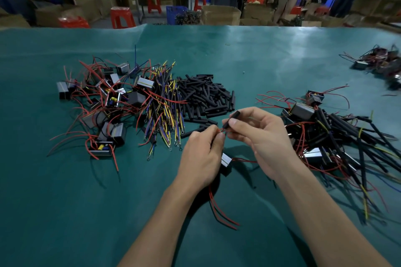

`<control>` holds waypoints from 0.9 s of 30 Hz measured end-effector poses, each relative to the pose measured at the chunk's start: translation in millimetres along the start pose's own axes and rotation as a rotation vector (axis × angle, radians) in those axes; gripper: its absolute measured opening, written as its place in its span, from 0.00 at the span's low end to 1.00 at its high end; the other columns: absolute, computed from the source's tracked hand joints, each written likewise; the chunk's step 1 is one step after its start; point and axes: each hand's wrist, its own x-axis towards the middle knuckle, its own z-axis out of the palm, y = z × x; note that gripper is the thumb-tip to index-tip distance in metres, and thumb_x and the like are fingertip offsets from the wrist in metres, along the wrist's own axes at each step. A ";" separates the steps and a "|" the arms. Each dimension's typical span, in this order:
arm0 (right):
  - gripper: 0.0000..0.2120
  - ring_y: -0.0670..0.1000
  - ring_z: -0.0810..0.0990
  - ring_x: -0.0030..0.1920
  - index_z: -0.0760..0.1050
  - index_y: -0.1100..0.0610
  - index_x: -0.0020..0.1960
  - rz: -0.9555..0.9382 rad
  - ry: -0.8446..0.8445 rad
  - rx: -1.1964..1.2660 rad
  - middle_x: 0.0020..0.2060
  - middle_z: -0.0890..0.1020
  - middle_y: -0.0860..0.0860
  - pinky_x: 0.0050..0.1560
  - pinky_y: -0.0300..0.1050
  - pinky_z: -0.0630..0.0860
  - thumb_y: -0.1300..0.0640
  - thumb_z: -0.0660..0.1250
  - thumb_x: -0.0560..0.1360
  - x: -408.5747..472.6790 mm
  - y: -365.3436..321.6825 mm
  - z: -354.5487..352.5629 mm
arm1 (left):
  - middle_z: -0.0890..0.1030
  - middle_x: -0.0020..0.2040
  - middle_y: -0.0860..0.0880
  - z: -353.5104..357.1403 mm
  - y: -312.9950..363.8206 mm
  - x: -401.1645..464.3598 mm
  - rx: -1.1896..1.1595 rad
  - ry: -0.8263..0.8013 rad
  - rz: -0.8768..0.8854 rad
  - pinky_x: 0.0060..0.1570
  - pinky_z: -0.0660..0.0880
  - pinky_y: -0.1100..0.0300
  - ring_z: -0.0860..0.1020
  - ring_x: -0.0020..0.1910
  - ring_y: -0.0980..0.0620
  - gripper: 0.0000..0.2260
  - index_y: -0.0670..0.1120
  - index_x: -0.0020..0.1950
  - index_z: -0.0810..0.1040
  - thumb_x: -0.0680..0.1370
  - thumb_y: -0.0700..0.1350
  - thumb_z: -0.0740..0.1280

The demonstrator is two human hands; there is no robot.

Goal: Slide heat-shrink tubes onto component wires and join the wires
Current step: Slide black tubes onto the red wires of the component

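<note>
Head view: the right hand (pixel 260 136) pinches a black heat-shrink tube (pixel 231 119) just in front of the loose tube pile (pixel 206 97). The left hand (pixel 201 158) pinches a red wire (pixel 219 129) at the tube's lower end and holds a small component (pixel 226 162). Left of the pile lie ring-terminal wires (pixel 162 104) and unfinished components (pixel 104 104); right of it, a finished heap (pixel 329 136).

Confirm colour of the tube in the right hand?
Black: the heat-shrink tube the right hand pinches, head view.
</note>
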 end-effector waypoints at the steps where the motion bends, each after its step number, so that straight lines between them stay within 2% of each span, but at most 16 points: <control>1: 0.04 0.55 0.85 0.46 0.81 0.61 0.46 -0.003 -0.010 -0.009 0.46 0.87 0.62 0.49 0.46 0.82 0.69 0.71 0.76 -0.2 0.5 0.3 | 0.80 0.41 0.46 0.0 -0.4 0.1 0.003 0.001 0.003 0.44 0.67 0.48 0.73 0.45 0.45 0.13 0.44 0.43 0.69 0.84 0.49 0.59; 6: 0.05 0.55 0.85 0.44 0.81 0.61 0.45 -0.036 -0.002 -0.043 0.45 0.86 0.64 0.48 0.47 0.82 0.69 0.72 0.75 -0.2 0.4 -2.0 | 0.79 0.39 0.47 1.0 -0.9 1.3 0.008 -0.001 0.002 0.43 0.66 0.49 0.72 0.44 0.47 0.14 0.45 0.41 0.68 0.84 0.49 0.59; 10: 0.05 0.52 0.84 0.38 0.81 0.60 0.42 -0.138 0.064 -0.211 0.38 0.86 0.60 0.47 0.49 0.84 0.68 0.74 0.73 0.6 5.3 0.8 | 0.79 0.39 0.47 0.6 -1.5 1.0 0.010 -0.006 -0.017 0.42 0.66 0.50 0.72 0.44 0.48 0.15 0.46 0.40 0.66 0.85 0.49 0.59; 14: 0.06 0.52 0.85 0.36 0.81 0.58 0.41 -0.118 0.088 -0.179 0.36 0.86 0.58 0.43 0.46 0.83 0.67 0.74 0.73 1.8 7.2 1.0 | 0.79 0.40 0.45 -0.3 -1.6 0.3 -0.004 -0.005 -0.027 0.44 0.67 0.48 0.72 0.45 0.47 0.15 0.45 0.40 0.66 0.85 0.49 0.58; 22: 0.07 0.53 0.86 0.39 0.81 0.60 0.42 -0.116 0.069 -0.146 0.38 0.86 0.59 0.44 0.45 0.83 0.69 0.73 0.75 0.5 9.0 2.7 | 0.80 0.40 0.47 0.3 -2.1 1.2 -0.003 -0.005 -0.034 0.47 0.68 0.47 0.72 0.46 0.47 0.15 0.47 0.40 0.66 0.85 0.48 0.57; 27: 0.12 0.57 0.86 0.39 0.81 0.56 0.38 -0.051 0.061 -0.134 0.38 0.85 0.63 0.47 0.51 0.85 0.72 0.73 0.72 -0.3 6.1 3.9 | 0.81 0.41 0.49 -1.2 -0.7 1.2 0.002 0.005 -0.035 0.48 0.69 0.45 0.74 0.47 0.45 0.14 0.47 0.40 0.67 0.86 0.48 0.56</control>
